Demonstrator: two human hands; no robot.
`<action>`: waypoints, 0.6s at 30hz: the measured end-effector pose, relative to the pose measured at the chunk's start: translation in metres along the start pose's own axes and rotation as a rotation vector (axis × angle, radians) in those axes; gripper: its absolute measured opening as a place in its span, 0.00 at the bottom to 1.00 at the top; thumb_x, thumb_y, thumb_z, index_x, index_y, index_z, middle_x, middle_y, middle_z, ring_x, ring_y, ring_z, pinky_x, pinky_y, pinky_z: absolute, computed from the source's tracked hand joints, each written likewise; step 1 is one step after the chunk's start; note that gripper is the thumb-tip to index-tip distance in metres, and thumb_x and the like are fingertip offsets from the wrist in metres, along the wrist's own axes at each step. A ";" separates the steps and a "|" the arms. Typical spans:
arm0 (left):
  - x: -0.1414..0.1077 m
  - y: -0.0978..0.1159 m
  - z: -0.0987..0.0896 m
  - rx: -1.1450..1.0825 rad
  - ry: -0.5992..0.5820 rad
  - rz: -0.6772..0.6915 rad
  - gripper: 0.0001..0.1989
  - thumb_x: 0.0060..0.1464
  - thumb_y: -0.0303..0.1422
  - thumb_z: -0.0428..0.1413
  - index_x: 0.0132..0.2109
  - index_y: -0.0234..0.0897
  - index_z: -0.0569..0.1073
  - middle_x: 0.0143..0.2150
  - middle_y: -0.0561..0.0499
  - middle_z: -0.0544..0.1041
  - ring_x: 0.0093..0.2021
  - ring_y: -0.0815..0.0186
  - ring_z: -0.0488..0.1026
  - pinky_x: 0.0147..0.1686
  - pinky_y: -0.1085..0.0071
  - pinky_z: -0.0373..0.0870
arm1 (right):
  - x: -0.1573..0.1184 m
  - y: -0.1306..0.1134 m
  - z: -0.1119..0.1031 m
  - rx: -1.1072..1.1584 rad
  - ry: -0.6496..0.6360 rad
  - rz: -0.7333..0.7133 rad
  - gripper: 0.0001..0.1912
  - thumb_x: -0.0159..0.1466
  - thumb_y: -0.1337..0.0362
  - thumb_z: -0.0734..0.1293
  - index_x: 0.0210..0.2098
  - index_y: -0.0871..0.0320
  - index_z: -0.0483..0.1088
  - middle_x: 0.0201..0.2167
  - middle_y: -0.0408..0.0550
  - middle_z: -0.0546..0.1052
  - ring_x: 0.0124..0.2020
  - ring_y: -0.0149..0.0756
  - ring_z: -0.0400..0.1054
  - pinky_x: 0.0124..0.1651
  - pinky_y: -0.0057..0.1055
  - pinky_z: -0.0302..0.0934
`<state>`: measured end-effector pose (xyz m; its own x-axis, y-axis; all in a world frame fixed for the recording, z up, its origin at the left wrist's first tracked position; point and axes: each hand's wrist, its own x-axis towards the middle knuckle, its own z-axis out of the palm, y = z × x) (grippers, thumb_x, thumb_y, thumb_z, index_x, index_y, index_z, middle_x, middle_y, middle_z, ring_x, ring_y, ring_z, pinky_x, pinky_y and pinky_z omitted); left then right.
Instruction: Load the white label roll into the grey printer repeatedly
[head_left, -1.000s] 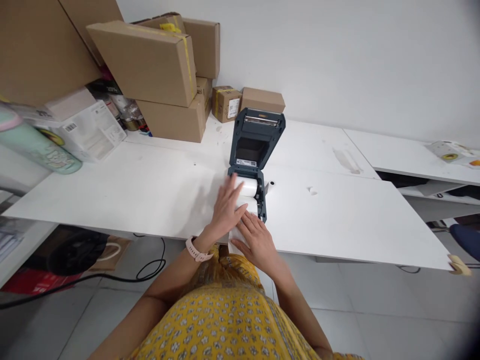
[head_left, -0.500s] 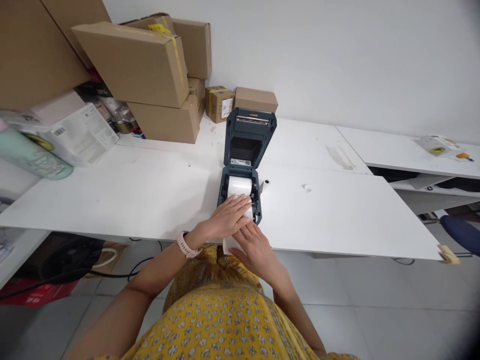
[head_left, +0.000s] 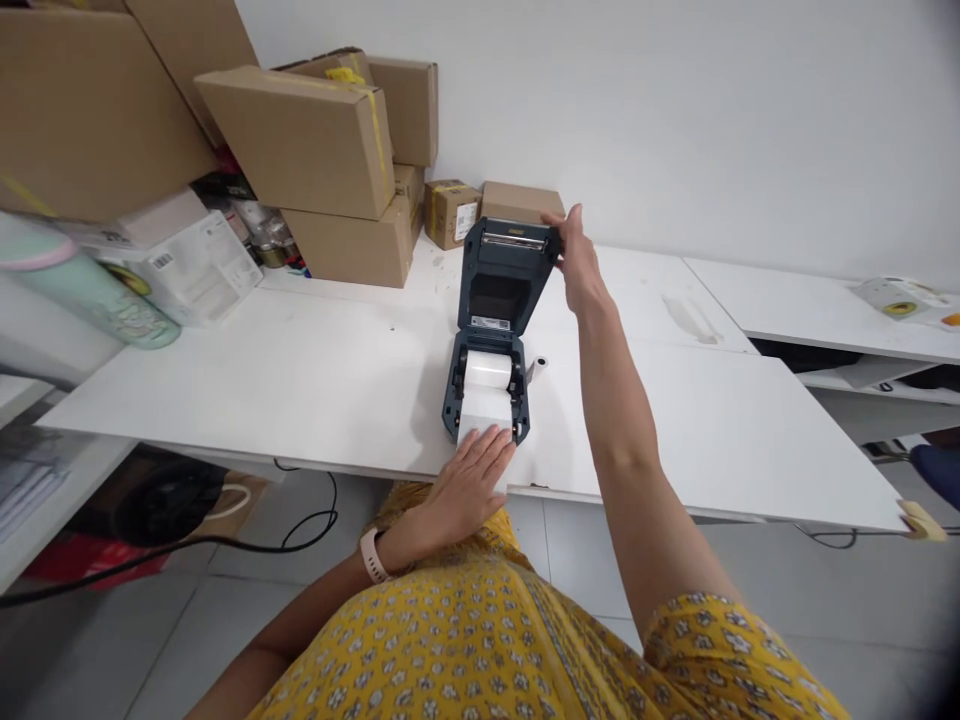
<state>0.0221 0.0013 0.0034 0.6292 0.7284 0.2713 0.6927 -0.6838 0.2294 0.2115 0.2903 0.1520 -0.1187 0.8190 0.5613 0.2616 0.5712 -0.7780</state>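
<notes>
A dark grey label printer (head_left: 448,405) stands near the table's front edge with its lid (head_left: 500,262) raised. Inside it lies a white label roll (head_left: 488,370), and its strip (head_left: 486,405) runs forward over the printer's front. My left hand (head_left: 474,478) lies flat on that strip at the front edge, fingers stretched out. At the lid's upper right corner, my right hand (head_left: 576,258) holds the edge, its fingertips partly hidden behind it. A small white roll (head_left: 538,367) sits just right of the printer.
Cardboard boxes (head_left: 345,245) are stacked at the back left, with smaller ones (head_left: 453,213) behind the printer. A mint green bottle (head_left: 127,300) leans at the left beside a white box (head_left: 201,265). Black cables (head_left: 322,520) hang below the white table (head_left: 330,390).
My right hand has left the label strip and gone up to the lid's right corner. My left hand has slid slightly toward me on the strip. The view has shifted a little.
</notes>
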 end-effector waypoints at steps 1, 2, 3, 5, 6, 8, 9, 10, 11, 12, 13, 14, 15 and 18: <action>-0.003 -0.001 -0.002 -0.014 -0.003 0.002 0.34 0.67 0.41 0.49 0.73 0.32 0.50 0.75 0.39 0.54 0.77 0.54 0.44 0.75 0.50 0.45 | -0.003 -0.002 0.003 0.029 0.002 0.010 0.41 0.69 0.34 0.46 0.58 0.56 0.70 0.57 0.51 0.76 0.63 0.44 0.68 0.65 0.53 0.59; -0.006 -0.001 -0.004 -0.035 -0.007 0.008 0.33 0.67 0.41 0.49 0.73 0.33 0.51 0.75 0.40 0.54 0.77 0.54 0.45 0.75 0.50 0.47 | -0.014 -0.007 0.005 0.047 0.028 0.010 0.40 0.70 0.35 0.46 0.56 0.56 0.72 0.55 0.50 0.77 0.61 0.43 0.69 0.65 0.52 0.60; -0.010 -0.002 -0.006 -0.062 -0.008 0.016 0.32 0.67 0.42 0.49 0.72 0.34 0.53 0.75 0.40 0.55 0.77 0.55 0.46 0.74 0.49 0.48 | -0.033 -0.016 0.007 0.053 0.068 0.005 0.38 0.71 0.36 0.46 0.54 0.55 0.73 0.54 0.49 0.78 0.60 0.43 0.70 0.65 0.51 0.61; -0.017 -0.003 -0.009 -0.141 0.023 0.044 0.29 0.68 0.42 0.48 0.70 0.37 0.58 0.74 0.42 0.60 0.76 0.55 0.50 0.74 0.48 0.51 | -0.083 -0.036 0.009 0.033 0.148 0.002 0.34 0.73 0.40 0.47 0.49 0.54 0.76 0.51 0.47 0.79 0.57 0.42 0.72 0.64 0.49 0.62; -0.020 -0.003 -0.010 -0.197 0.066 0.058 0.26 0.68 0.41 0.49 0.68 0.38 0.62 0.71 0.43 0.64 0.74 0.56 0.55 0.73 0.48 0.54 | -0.112 -0.046 0.010 0.008 0.153 0.008 0.31 0.73 0.42 0.50 0.46 0.53 0.77 0.49 0.47 0.80 0.56 0.41 0.73 0.63 0.48 0.63; -0.027 -0.003 -0.014 -0.326 0.226 0.040 0.20 0.67 0.37 0.50 0.63 0.41 0.68 0.66 0.45 0.72 0.70 0.58 0.64 0.69 0.52 0.63 | -0.167 -0.059 0.017 -0.056 0.083 0.012 0.21 0.73 0.48 0.58 0.43 0.51 0.77 0.47 0.48 0.81 0.53 0.42 0.74 0.62 0.47 0.65; -0.028 -0.003 -0.016 -0.380 0.336 0.009 0.18 0.66 0.35 0.51 0.61 0.43 0.70 0.63 0.46 0.75 0.67 0.59 0.68 0.67 0.53 0.67 | -0.192 -0.061 0.022 -0.091 0.040 0.007 0.17 0.72 0.51 0.61 0.41 0.51 0.77 0.47 0.48 0.81 0.54 0.42 0.73 0.63 0.48 0.64; -0.028 -0.004 -0.020 -0.413 0.456 -0.040 0.17 0.65 0.33 0.52 0.59 0.45 0.72 0.62 0.47 0.76 0.66 0.60 0.69 0.65 0.55 0.68 | -0.212 -0.060 0.027 -0.118 0.012 0.009 0.14 0.71 0.53 0.63 0.40 0.51 0.77 0.46 0.48 0.81 0.55 0.43 0.72 0.64 0.48 0.63; -0.026 -0.006 -0.024 -0.430 0.577 -0.113 0.16 0.64 0.32 0.53 0.58 0.46 0.72 0.62 0.47 0.75 0.66 0.59 0.69 0.65 0.54 0.68 | -0.229 -0.056 0.034 -0.128 0.013 0.029 0.12 0.70 0.54 0.64 0.40 0.51 0.77 0.46 0.49 0.81 0.57 0.44 0.71 0.65 0.49 0.62; -0.020 -0.010 -0.029 -0.425 0.679 -0.188 0.16 0.64 0.32 0.54 0.58 0.48 0.72 0.63 0.48 0.74 0.68 0.58 0.67 0.66 0.53 0.66 | -0.242 -0.050 0.040 -0.128 0.048 0.067 0.11 0.70 0.55 0.65 0.41 0.51 0.77 0.48 0.50 0.80 0.60 0.44 0.69 0.66 0.50 0.60; -0.012 -0.015 -0.034 -0.424 0.765 -0.297 0.17 0.63 0.35 0.55 0.58 0.48 0.71 0.66 0.48 0.71 0.70 0.57 0.63 0.69 0.50 0.61 | -0.251 -0.044 0.047 -0.115 0.109 0.124 0.11 0.69 0.54 0.66 0.45 0.51 0.76 0.51 0.51 0.79 0.62 0.45 0.66 0.68 0.52 0.59; -0.003 -0.023 -0.037 -0.461 0.797 -0.450 0.20 0.63 0.39 0.55 0.61 0.47 0.68 0.71 0.47 0.65 0.73 0.55 0.57 0.71 0.48 0.57 | -0.258 -0.036 0.053 -0.091 0.179 0.198 0.16 0.67 0.52 0.67 0.51 0.51 0.73 0.56 0.52 0.76 0.65 0.46 0.64 0.69 0.53 0.57; 0.008 -0.031 -0.040 -0.542 0.784 -0.598 0.26 0.62 0.43 0.56 0.65 0.47 0.64 0.75 0.46 0.57 0.75 0.53 0.51 0.72 0.47 0.54 | -0.262 -0.029 0.058 -0.057 0.236 0.280 0.24 0.65 0.50 0.68 0.58 0.50 0.68 0.62 0.53 0.71 0.68 0.47 0.61 0.69 0.54 0.56; 0.037 -0.058 -0.037 -0.921 0.555 -0.855 0.39 0.58 0.53 0.57 0.70 0.46 0.56 0.77 0.44 0.52 0.76 0.49 0.47 0.71 0.48 0.56 | -0.269 -0.011 0.067 0.118 0.201 0.513 0.43 0.64 0.45 0.66 0.72 0.51 0.48 0.72 0.58 0.58 0.71 0.49 0.57 0.67 0.55 0.60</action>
<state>-0.0080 0.0658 0.0349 -0.2442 0.9696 0.0180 0.1709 0.0248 0.9850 0.1763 0.0676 -0.0092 0.1834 0.9736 0.1362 0.1276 0.1138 -0.9853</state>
